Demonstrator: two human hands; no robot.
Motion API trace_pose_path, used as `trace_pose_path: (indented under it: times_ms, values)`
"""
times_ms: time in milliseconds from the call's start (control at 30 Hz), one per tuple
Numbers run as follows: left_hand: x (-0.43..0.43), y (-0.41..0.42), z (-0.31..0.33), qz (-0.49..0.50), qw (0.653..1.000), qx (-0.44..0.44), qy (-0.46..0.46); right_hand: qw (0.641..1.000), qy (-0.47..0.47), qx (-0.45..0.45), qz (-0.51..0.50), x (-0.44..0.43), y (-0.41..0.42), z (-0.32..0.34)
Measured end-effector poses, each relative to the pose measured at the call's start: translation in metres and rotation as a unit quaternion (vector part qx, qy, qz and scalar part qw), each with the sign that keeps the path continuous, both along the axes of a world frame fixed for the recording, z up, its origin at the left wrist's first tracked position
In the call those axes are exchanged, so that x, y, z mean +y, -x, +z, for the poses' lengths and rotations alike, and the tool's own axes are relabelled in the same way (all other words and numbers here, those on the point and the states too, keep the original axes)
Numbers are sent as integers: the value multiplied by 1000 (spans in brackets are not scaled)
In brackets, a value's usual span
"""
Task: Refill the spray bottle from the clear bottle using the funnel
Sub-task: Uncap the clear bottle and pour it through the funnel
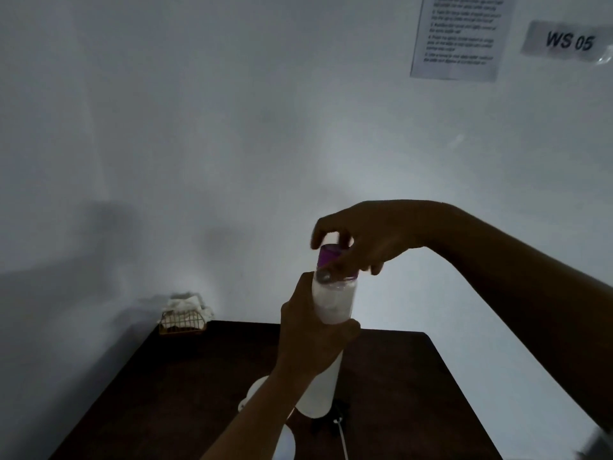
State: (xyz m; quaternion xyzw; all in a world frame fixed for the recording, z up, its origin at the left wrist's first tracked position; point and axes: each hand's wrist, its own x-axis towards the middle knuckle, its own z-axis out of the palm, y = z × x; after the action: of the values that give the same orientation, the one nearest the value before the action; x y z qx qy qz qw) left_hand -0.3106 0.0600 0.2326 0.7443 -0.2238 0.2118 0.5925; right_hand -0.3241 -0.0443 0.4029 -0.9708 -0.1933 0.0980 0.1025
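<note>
a tall, smooth cylindrical clear bottle [331, 327] with a purple cap [328, 255] is held upright above the dark wooden table [185, 376]. the left hand [311, 340] wraps its middle; the right hand [361, 237] arches over, fingertips pinching the cap. a wire basket [182, 322] of white cloth sits at the far corner. pale rounded shapes behind the left forearm are too hidden to identify.

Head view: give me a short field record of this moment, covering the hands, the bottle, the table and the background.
left hand: wrapped around the bottle's body
right hand: fingers on the purple cap
bottle: clear, held upright above the table
table: dark wood
basket: wire, holds white cloth, far left corner
wall: printed sheet, label "WS 05"
funnel: cannot tell
</note>
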Motion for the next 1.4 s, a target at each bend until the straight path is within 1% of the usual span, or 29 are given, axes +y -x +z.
trace_pose_path:
  times_ms: [67,133,233,300,333,400,467,567,633,700,767,800,900,967,1067,1133,1200,1300,1400]
  values:
    - [2,0,0,2,1000,-3,-5,998,55,-39,-16,3,-2,-1]
    - [2,0,-1,0,1000,0,-6,998,52,-33,16,4,-2,0]
    - [4,-1,-2,3,1000,15,1,998,25,1,65,3,-4,3]
    - [4,-3,-4,5,1000,13,7,999,-1,21,36,5,-6,2]
    - [5,-4,-5,6,1000,8,5,1000,4,22,10,7,-7,1]
    - [5,-5,-5,6,1000,8,4,998,56,-16,-7,9,-8,0]
    - [4,-6,-5,7,1000,14,2,996,78,-34,17,9,-9,0]
    - [4,-4,-4,11,1000,18,8,998,31,19,56,6,-10,1]
    - [4,-4,-5,11,1000,11,12,999,8,37,23,6,-12,-1]
    - [5,-5,-6,14,1000,12,7,999,25,24,-25,9,-14,-3]
    - [5,-5,-6,16,1000,22,1,998,65,-4,-13,11,-13,-3]
    - [5,-5,-5,16,1000,26,0,998,66,-7,4,11,-13,-2]
    - [6,-3,-4,13,999,32,0,998,35,26,38,12,-10,1]
    - [7,-3,-5,13,999,33,2,999,34,35,15,13,-9,1]
    - [7,-4,-5,12,999,32,4,995,90,0,-47,20,-8,-2]
    - [8,-3,-4,12,999,30,4,992,110,-27,-47,24,-8,-3]
    - [8,-2,-3,10,999,33,1,996,90,-16,-19,23,-8,-1]
    - [8,1,-2,12,999,42,-9,998,50,44,6,20,-4,4]
    - [7,0,-2,11,999,31,1,997,44,26,-56,23,-3,1]
